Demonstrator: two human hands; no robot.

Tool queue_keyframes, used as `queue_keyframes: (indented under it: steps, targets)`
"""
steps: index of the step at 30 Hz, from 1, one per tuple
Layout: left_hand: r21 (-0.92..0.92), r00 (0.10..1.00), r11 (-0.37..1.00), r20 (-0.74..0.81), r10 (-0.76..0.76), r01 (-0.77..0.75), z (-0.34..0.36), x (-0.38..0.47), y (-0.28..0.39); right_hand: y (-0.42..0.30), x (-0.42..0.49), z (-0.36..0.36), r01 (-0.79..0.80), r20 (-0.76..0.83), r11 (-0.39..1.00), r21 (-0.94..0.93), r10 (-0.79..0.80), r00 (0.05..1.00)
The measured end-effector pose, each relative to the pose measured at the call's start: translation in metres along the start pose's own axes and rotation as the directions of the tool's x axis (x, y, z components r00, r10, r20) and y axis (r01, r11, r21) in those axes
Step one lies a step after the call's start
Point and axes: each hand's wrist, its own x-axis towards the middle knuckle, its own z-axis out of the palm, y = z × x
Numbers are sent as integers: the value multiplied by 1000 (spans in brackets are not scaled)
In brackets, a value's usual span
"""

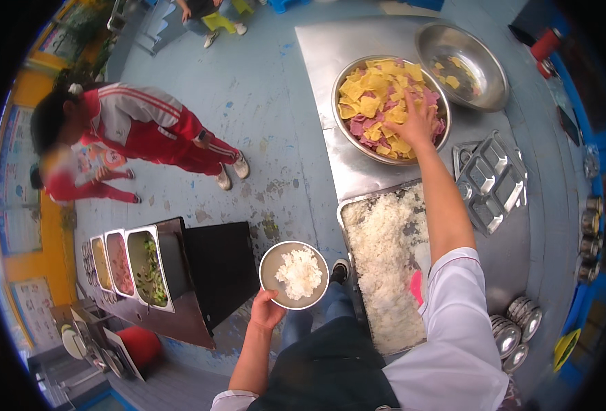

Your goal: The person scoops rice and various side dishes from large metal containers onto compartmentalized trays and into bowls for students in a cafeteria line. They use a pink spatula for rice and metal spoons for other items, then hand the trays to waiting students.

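Observation:
My left hand [268,309] grips the rim of a round metal bowl [269,281] at the lower middle, its thumb over the edge. A mound of white rice [300,272] lies in this bowl. At the upper right my right hand [416,122] rests on yellow and purple chips or flat pieces [370,106], fingers spread, some fingertips hidden among them. They heap up in a large stainless steel basin [340,120]. Under my right forearm a big rectangular metal tray [345,226] of cooked rice [385,277] stands on the metal table, a pink-ended serving spoon [416,287] lying in it.
Beside the heaped basin tilts another steel basin [490,77] with a few yellow bits. Compartment trays [493,185] and stacked metal bowls [506,336] stand to the right. Left is a cart [179,308] with food pans [149,267]. A person in red and white [143,120] stands beyond it.

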Motion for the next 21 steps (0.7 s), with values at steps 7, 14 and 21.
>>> queue_keyframes:
  steps: [7, 14, 21]
  targets:
    - [-1, 999, 999, 3, 34, -34, 2, 5, 2, 35, 19, 5, 154, -24, 940, 303, -154, 988]
    - [27, 999, 999, 25, 32, -33, -1, 10, 10, 46, 27, -18, -276, 221, 560, 781, 166, 961]
    - [-61, 993, 997, 96, 61, -56, -20, -6, 23, 51, 32, -40, -579, 512, 245, 778, 288, 809]
